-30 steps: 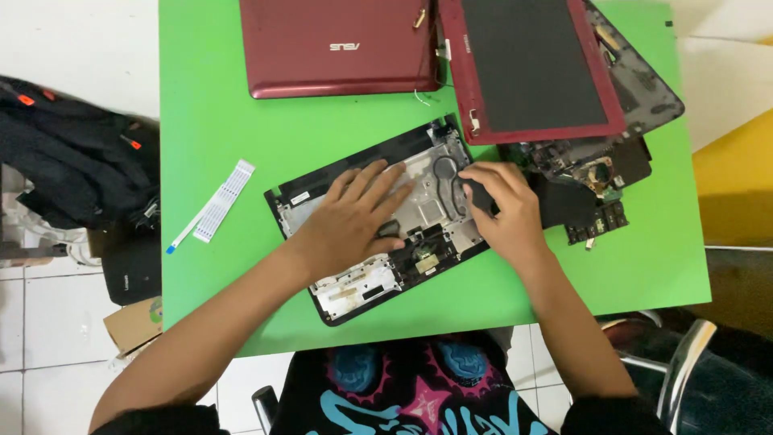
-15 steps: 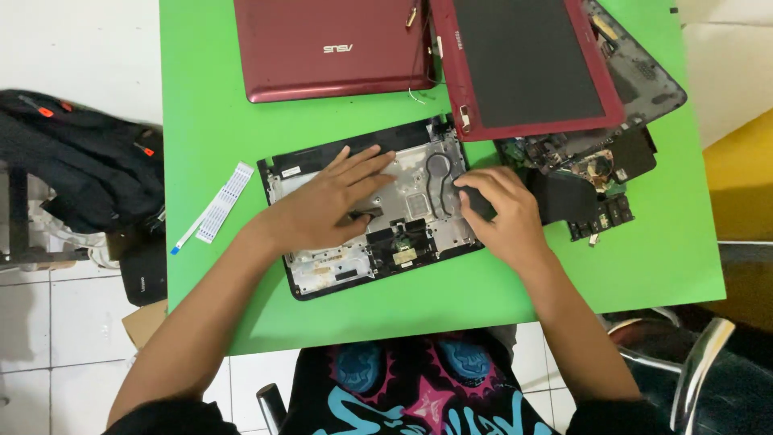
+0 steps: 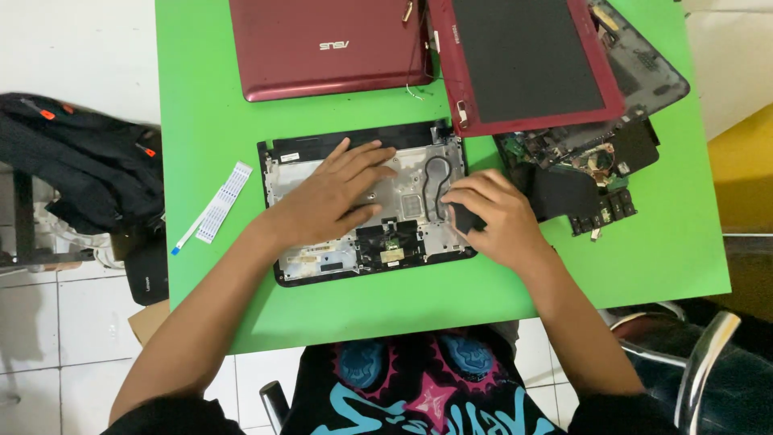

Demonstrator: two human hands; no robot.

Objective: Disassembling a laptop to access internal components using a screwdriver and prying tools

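Note:
An opened laptop base (image 3: 419, 173), black-rimmed with a silver metal inner frame, lies in the middle of the green table (image 3: 209, 105). My left hand (image 3: 334, 197) rests flat on its centre with fingers spread. My right hand (image 3: 495, 217) is at the base's right edge, its fingers curled around a small black part (image 3: 465, 219). The lower right corner of the base is hidden under that hand.
A red laptop lid (image 3: 330, 44) and a red-framed screen panel (image 3: 523, 56) lie at the back. A dark circuit board with loose black parts (image 3: 588, 173) sits right of the base. A white ribbon cable (image 3: 213, 205) lies left. A black backpack (image 3: 72, 169) sits off the table's left side.
The laptop base has turned from a tilt to nearly square with the table edge. My left hand has flattened and spread on it. My right hand stays on the right edge.

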